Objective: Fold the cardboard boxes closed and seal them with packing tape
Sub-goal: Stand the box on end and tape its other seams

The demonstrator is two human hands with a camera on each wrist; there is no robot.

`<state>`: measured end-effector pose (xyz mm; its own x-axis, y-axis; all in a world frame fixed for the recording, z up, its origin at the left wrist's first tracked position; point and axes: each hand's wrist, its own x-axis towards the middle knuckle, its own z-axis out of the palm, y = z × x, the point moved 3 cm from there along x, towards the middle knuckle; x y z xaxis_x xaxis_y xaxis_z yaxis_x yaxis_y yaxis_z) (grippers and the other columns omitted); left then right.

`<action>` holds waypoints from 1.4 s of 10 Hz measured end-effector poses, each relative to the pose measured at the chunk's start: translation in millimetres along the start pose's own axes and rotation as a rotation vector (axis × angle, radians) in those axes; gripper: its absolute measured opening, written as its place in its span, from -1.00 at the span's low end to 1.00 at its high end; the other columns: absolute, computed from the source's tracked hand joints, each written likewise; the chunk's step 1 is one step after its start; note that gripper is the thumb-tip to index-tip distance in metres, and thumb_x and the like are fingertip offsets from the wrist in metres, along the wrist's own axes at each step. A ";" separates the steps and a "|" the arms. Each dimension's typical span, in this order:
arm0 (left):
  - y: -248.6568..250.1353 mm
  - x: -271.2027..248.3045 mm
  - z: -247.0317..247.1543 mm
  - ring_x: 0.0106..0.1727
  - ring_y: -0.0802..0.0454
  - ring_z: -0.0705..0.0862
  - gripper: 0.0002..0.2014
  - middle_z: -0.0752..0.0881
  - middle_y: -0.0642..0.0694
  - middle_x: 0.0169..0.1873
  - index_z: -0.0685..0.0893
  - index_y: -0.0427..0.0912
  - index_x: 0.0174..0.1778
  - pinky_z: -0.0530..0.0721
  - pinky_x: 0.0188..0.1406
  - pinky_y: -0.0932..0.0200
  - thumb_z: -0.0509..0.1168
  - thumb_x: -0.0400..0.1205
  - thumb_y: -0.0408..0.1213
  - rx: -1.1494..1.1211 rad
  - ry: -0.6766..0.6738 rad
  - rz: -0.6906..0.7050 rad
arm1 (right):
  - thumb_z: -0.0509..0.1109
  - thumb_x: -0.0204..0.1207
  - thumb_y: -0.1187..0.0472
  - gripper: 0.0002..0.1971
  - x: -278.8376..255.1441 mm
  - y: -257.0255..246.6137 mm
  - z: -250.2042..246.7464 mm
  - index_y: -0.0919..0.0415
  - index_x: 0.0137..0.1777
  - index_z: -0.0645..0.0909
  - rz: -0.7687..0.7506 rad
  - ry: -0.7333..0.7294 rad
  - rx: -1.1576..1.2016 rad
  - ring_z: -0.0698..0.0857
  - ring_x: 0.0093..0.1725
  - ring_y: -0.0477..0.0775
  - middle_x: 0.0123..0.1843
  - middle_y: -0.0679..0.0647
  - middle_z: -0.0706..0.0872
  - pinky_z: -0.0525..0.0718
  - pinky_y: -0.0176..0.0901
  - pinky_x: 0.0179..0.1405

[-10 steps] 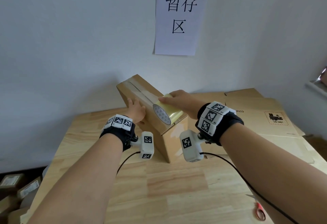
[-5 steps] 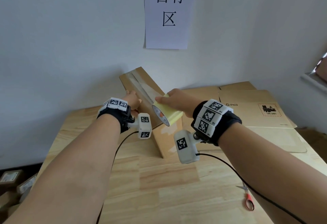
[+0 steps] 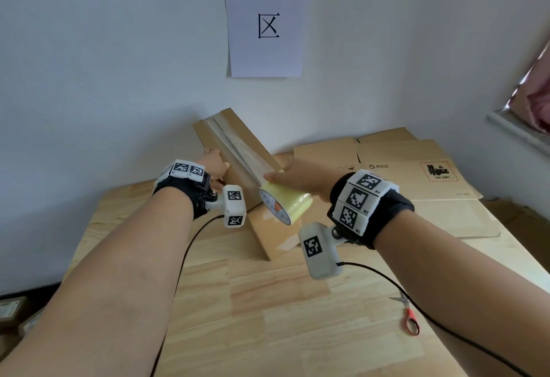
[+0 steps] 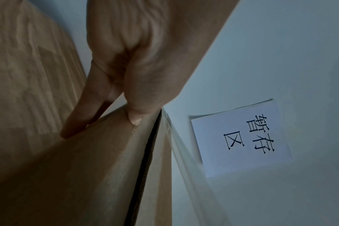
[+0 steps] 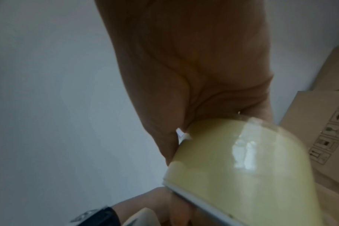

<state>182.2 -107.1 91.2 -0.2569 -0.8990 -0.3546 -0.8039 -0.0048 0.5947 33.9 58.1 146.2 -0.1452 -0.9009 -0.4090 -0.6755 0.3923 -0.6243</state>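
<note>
Cardboard box [image 3: 238,168] stands tilted on one corner on the wooden surface [image 3: 268,302], flaps folded shut, with a tape strip along most of its seam. Left hand [image 3: 215,163] grips the box's left edge, thumb and fingers [image 4: 75,122] pinching it; right hand [image 3: 297,180] clasps the tape roll [image 3: 287,204] near the box's lower end. Cutting, pressing down and the flat boxes [image 3: 416,180] behind it likely remain

Your head view looks down over the table [image 3: 268,317]; both wrist views sit close, sharing the wall sign [image 3: 265,19] [image 4: 240,137].

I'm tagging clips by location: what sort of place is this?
Likely a small packing or storage room: flattened cartons stacked on a wooden table, a wall sign reading 暂存区, a tape roll.
</note>
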 end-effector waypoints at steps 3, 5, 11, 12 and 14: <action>6.5 -3.8 7.6 0.21 -0.38 0.65 -0.45 0.59 -0.43 0.29 0.06 -0.34 0.60 0.66 -0.09 -0.08 0.12 0.75 -0.29 0.024 -0.019 -0.030 | 0.13 0.67 -0.10 -0.48 -16.6 -0.9 16.0 0.39 0.30 0.51 0.060 -0.054 -0.019 0.65 0.13 0.21 0.19 0.23 0.66 0.60 -0.01 0.15; 11.6 -8.2 11.9 0.27 -0.29 0.64 -0.53 0.50 -0.37 0.40 0.19 -0.35 0.58 0.59 -0.67 0.28 0.09 0.76 -0.32 -0.022 -0.014 0.042 | 0.12 0.65 -0.13 -0.43 -17.6 9.7 29.6 0.41 0.32 0.49 0.124 -0.013 0.029 0.66 0.18 0.24 0.20 0.26 0.67 0.60 0.09 0.27; 17.3 -15.7 14.6 0.37 -0.32 0.55 -0.50 0.43 -0.39 0.46 0.15 -0.38 0.60 0.59 -0.16 0.09 0.09 0.76 -0.32 0.039 -0.027 0.091 | 0.09 0.68 -0.10 -0.43 -20.4 33.7 55.5 0.43 0.40 0.39 0.240 0.024 0.120 0.65 0.21 0.27 0.26 0.29 0.65 0.62 0.05 0.23; 19.4 -16.6 16.2 0.38 -0.31 0.55 -0.51 0.43 -0.38 0.46 0.15 -0.37 0.60 0.59 -0.14 0.08 0.08 0.76 -0.32 0.032 -0.043 0.094 | 0.08 0.68 -0.09 -0.43 -19.9 36.8 58.0 0.43 0.41 0.37 0.236 0.037 0.131 0.65 0.22 0.26 0.26 0.31 0.64 0.62 0.05 0.24; 22.0 -21.1 16.3 0.39 -0.27 0.55 -0.50 0.40 -0.34 0.49 0.14 -0.33 0.61 0.66 -0.43 0.23 0.09 0.76 -0.31 -0.005 -0.064 0.083 | 0.07 0.69 -0.06 -0.46 -16.6 47.4 63.0 0.44 0.32 0.51 0.236 0.055 0.113 0.62 0.24 0.32 0.24 0.36 0.64 0.56 -0.01 0.20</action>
<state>161.2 -81.1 100.0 -0.3562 -0.8668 -0.3491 -0.7758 0.0661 0.6275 49.8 103.4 81.4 -0.3309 -0.7894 -0.5171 -0.5340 0.6084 -0.5871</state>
